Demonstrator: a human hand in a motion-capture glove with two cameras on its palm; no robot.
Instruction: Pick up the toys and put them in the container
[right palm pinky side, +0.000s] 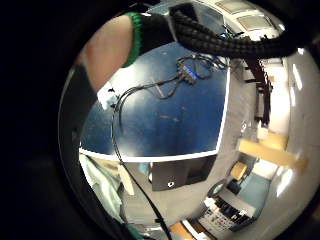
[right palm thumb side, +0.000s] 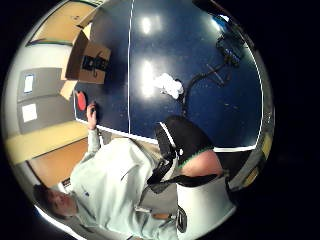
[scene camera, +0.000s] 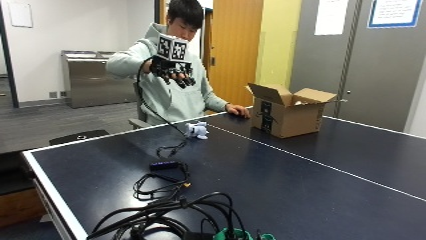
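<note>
Gloved right hand raised well above the counter, near the edge by the seated person; fingers hanging loosely curled, holding nothing. White plush toy lying on the counter near that same edge, just beside the white centre line. Open cardboard box further along that edge, flaps up. Bare hand resting on the counter just beside the box.

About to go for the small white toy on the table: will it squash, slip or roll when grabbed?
The white toy looks like a small plush, so it probably squashes and is light. Its fuzzy, lumpy shape suggests it won't roll or slip on the table. The gloved hand is raised above it, holding nothing.
</note>
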